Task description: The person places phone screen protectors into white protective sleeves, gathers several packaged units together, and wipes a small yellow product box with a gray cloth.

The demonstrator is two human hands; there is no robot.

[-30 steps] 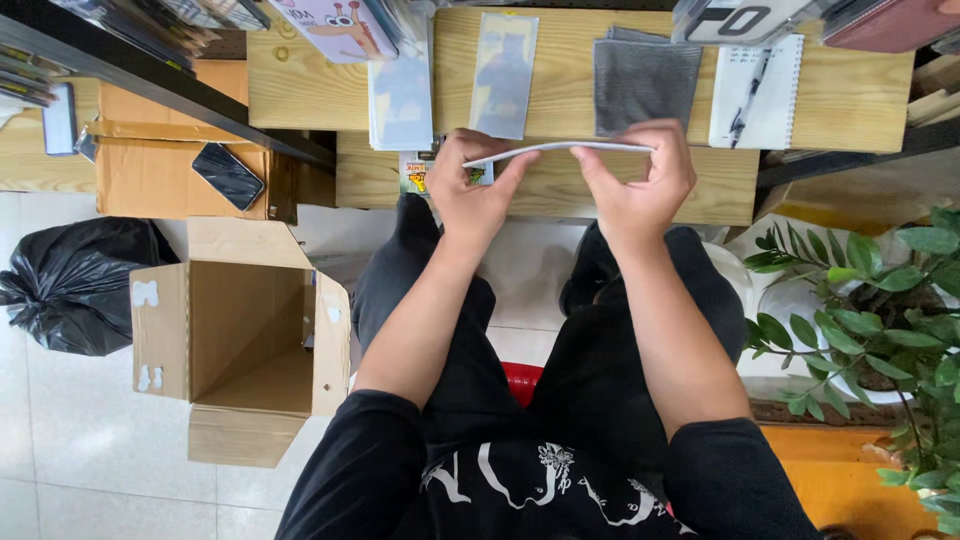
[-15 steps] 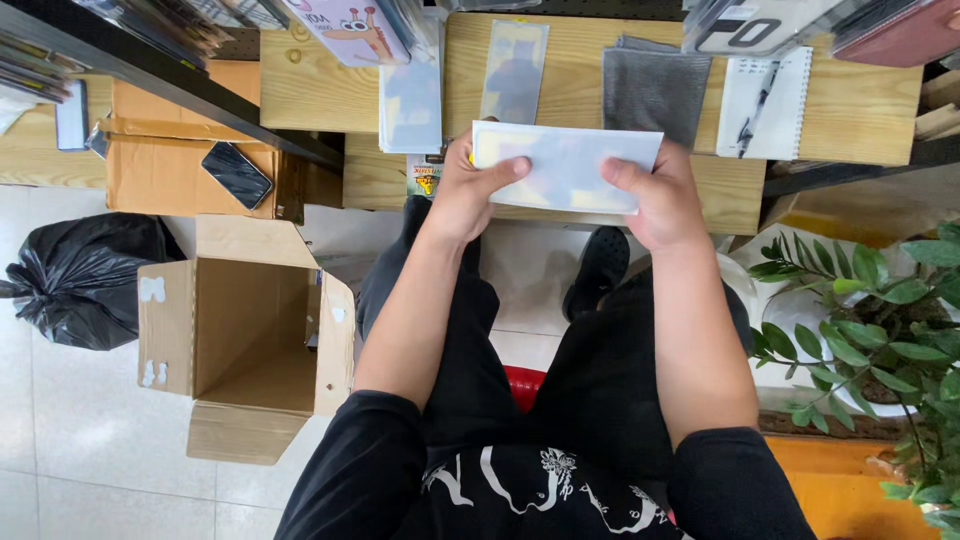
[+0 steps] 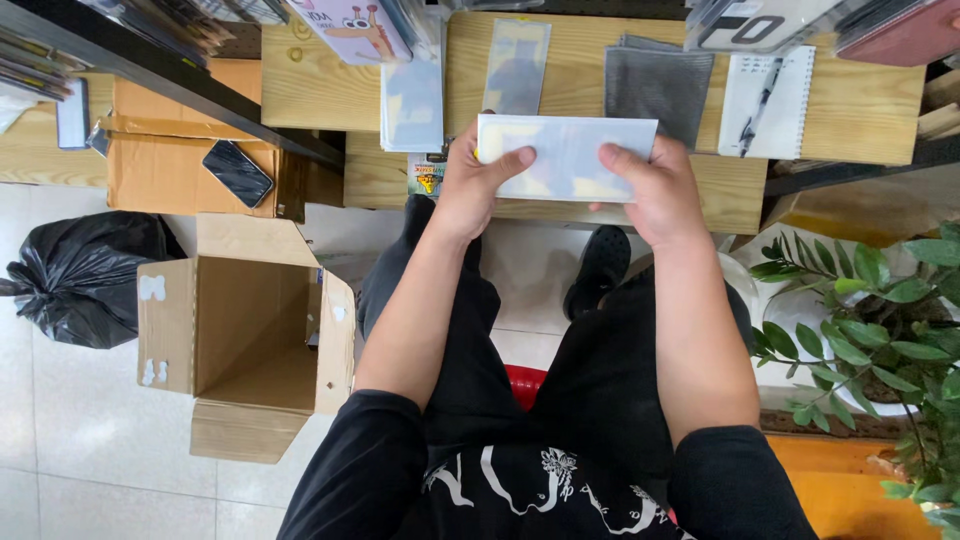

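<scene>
Both hands hold a pale, flat rectangular packet (image 3: 566, 156) level in front of a wooden bench (image 3: 330, 95). My left hand (image 3: 476, 183) grips its left end with the thumb on top. My right hand (image 3: 652, 188) grips the right end the same way. The packet's broad face is turned up toward the camera. Behind it on the bench lie a stack of clear sleeves (image 3: 412, 102), a single glossy sleeve (image 3: 516, 66), a grey cloth (image 3: 657, 86) and a spiral notepad with a pen (image 3: 767, 102).
An open empty cardboard box (image 3: 245, 345) stands on the tiled floor at left, beside a full black rubbish bag (image 3: 78, 275). A dark phone (image 3: 237, 173) lies on a closed carton (image 3: 165, 160). A leafy potted plant (image 3: 880, 330) fills the right side.
The packet was edge-on to the camera a second ago. Both hands have tilted it so its broad face shows, and it has shifted slightly lower and nearer me.
</scene>
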